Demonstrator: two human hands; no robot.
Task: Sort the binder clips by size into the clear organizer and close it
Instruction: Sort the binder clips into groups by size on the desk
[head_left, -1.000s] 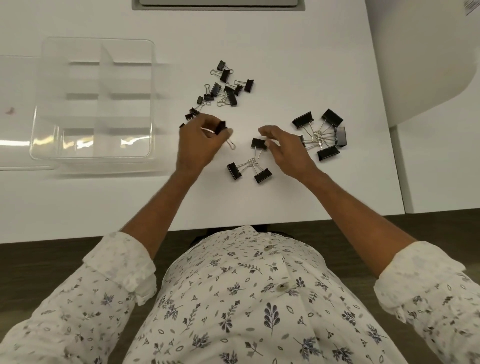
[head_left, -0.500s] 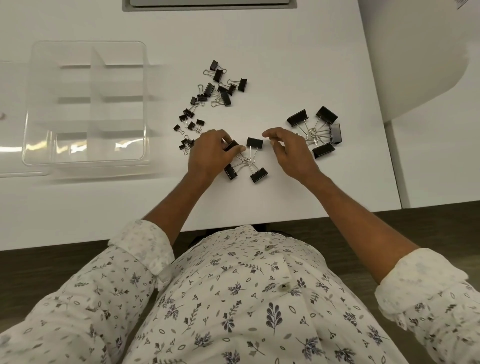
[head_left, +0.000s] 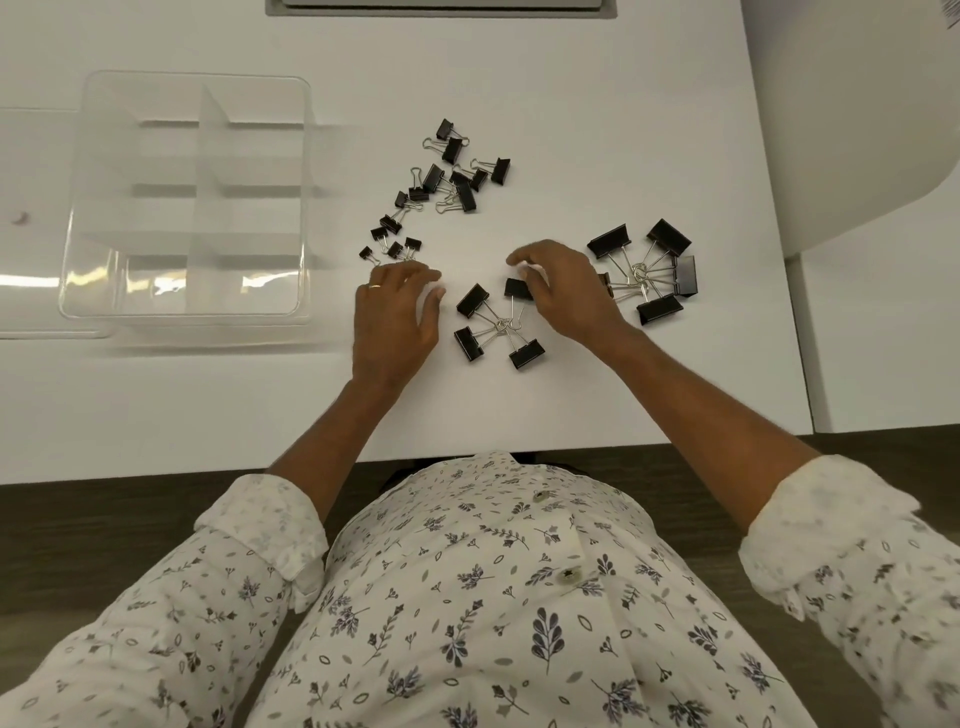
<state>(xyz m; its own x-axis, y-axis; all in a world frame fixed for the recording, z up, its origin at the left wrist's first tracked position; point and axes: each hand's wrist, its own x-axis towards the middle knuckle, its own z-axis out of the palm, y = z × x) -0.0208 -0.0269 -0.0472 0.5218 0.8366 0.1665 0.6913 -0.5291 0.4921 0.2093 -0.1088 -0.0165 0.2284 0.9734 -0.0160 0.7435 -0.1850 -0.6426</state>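
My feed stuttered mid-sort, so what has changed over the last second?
The left hand carried a medium binder clip right, toward the person, added it to the medium cluster and let go; its fingers are now relaxed beside it. The right hand stayed at the cluster's far clip; whether it grips is unclear. The small clips, large clips and clear organizer stayed put.

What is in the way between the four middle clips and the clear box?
Only the left hand lies between the middle clips and the box. The tiny clips sit a little farther back, beside that path.
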